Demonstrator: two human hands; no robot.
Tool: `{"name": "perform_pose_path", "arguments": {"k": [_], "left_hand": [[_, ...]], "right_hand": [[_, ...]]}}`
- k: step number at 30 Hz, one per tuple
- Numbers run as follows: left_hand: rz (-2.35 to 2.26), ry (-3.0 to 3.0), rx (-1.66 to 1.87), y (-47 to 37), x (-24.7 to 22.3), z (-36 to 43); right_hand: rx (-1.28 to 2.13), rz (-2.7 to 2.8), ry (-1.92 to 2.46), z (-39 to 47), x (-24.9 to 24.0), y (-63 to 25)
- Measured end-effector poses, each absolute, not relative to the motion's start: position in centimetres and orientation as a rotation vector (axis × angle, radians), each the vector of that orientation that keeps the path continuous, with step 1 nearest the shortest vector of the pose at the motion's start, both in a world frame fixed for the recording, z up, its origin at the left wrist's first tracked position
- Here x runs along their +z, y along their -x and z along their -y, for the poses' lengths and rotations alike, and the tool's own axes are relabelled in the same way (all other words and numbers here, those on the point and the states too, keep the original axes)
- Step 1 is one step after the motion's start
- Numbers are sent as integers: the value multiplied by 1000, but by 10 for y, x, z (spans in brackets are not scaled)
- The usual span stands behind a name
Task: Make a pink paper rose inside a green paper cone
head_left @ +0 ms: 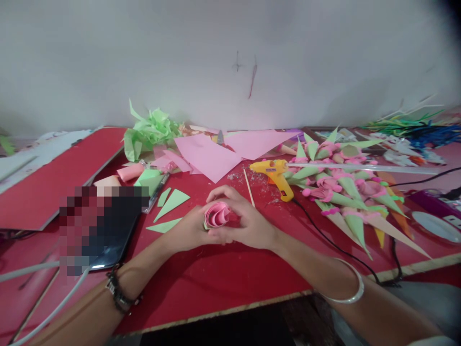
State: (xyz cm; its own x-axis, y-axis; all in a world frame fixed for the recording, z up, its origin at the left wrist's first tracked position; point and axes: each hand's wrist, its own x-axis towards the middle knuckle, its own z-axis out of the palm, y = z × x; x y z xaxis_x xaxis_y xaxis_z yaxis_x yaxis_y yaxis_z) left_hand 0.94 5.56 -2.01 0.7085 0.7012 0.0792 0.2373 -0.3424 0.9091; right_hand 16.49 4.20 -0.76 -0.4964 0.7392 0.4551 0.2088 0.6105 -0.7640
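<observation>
Between my two hands is a pink paper flower (216,214), rolled into a spiral and seen from its top end. My left hand (192,229) wraps it from the left, with a bit of green showing at the lower left of the roll. From the other side, the fingers of my right hand (248,222) curl around it and meet the left ones. Cut green paper pieces (173,204) lie just left of the hands. A thin wooden stick (248,187) rests on the table behind the right hand.
A yellow glue gun (276,175) with a long clear glue stick lies in front of many finished paper flower cones (345,187). Pink paper sheets (209,154) and crumpled green paper (153,132) are at the back. A phone (122,235) and white cable sit left on the red table (216,293).
</observation>
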Motion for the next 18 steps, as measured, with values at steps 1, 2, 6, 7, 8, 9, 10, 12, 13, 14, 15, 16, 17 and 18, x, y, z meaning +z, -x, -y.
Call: {"name": "perform_pose_path", "arguments": {"k": [1,2,6,7,8,9,10,12,13,14,15,16,17,18], "left_hand": [[-744,-1962,597,-10,-20,-56],[-766,-2025,620,-11,-20,-57],[-831,-2245,706,-11,-23,-64],[-827,-2271,722,-11,-24,-66],[-811,-2283,726,-11,-24,-66],[-790,-2285,712,-10,-24,-66],[-767,-2279,684,-10,-24,-66],[-736,-2250,606,-9,-23,-64],[-731,-2232,574,-9,-23,-63],[-731,-2212,553,-8,-22,-62],[-733,-2193,548,-8,-22,-62],[-739,-2174,548,-7,-22,-62],[-749,-2159,553,-6,-23,-63],[-757,-2153,566,-5,-23,-64]], "right_hand": [[805,2001,754,-43,-8,-165],[776,1975,769,-43,-8,-165],[680,1876,844,-44,-9,-164],[677,1872,850,-43,-9,-164],[678,1874,852,-43,-9,-163],[685,1884,849,-42,-9,-162],[692,1900,841,-42,-9,-162],[701,1940,811,-40,-8,-161],[704,1963,791,-40,-7,-161],[707,1988,771,-39,-6,-161],[707,2013,753,-39,-5,-161],[707,2034,741,-39,-4,-162],[707,2053,732,-38,-4,-162],[706,2070,726,-38,-3,-163]]}}
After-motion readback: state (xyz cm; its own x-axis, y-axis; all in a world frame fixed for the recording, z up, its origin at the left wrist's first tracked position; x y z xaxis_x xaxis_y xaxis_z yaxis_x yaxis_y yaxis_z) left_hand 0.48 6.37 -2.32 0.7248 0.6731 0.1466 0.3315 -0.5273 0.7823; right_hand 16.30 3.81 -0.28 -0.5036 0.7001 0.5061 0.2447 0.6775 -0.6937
